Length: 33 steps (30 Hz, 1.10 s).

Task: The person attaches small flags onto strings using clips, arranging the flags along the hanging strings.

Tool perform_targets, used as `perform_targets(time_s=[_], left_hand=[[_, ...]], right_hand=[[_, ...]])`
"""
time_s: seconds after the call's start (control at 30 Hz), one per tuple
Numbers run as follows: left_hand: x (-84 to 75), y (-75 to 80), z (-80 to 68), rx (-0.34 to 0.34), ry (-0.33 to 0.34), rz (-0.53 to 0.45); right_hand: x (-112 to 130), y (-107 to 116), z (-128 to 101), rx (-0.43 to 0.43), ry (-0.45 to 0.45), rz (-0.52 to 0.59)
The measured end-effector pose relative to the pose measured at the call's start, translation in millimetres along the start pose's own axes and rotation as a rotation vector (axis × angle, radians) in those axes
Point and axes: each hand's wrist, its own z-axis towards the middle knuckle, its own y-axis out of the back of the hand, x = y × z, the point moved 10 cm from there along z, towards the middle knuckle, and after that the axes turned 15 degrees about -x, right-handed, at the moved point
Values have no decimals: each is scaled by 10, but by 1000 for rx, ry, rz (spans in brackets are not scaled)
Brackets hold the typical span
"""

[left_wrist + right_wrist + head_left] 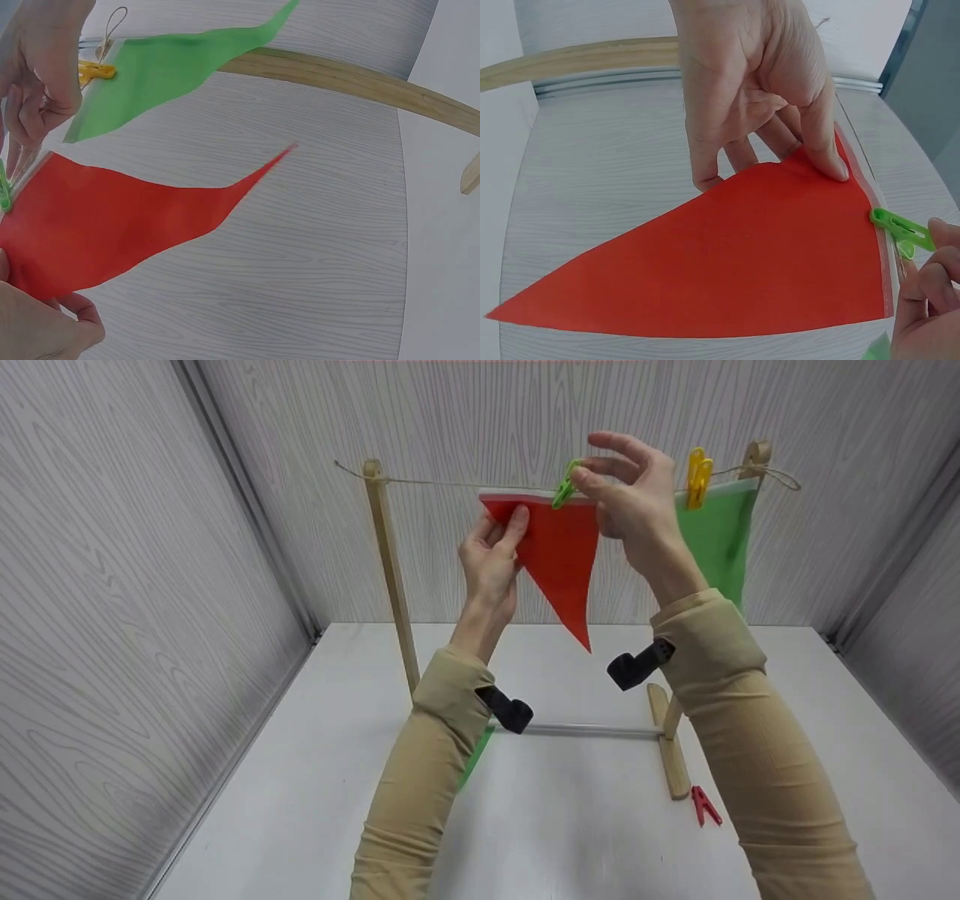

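The red pennant [556, 556] hangs from the string [450, 484] of a small wooden rack, about in the middle of the line. The left hand [491, 556] pinches its upper left corner between thumb and fingers and holds the top edge up against the string. The right hand [628, 487] pinches a green clothespin [564, 486] with the fingertips, and the pin sits on the top edge of the pennant, right of its middle. In the right wrist view I cannot tell if the pin catches both the string and the white hem, or only the hem.

This is the risk I see: if the pin bites only the cloth, the pennant may slide down or drop to the table [570, 825] when the left hand lets go. The string is thin and looks a little slack, so a pull of the right hand could make it sag and tilt the rack, which is light. The left corner has no pin, so it may fold down.

To the right, a green pennant [716, 544] hangs close beside the red one, under a yellow clothespin [699, 478], and leaves little room for the right hand. A red clothespin [705, 805] lies on the table near the foot of the right post [670, 750]. The left post [390, 577] stands well apart from the hands.
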Motion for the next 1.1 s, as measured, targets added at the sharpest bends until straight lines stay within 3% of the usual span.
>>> perform_targets(time_s=[0.27, 0.53, 0.77, 1.1], left_hand=[[9, 11, 2, -6, 1, 2], [13, 39, -5, -22, -1, 18], [22, 53, -3, -29, 13, 25], [-59, 48, -25, -48, -78, 48]], right_hand=[[-21, -34, -11, 54, 3, 22], [-79, -31, -2, 40, -21, 4], [-68, -27, 4, 2, 23, -4], [0, -29, 11, -36, 97, 10]])
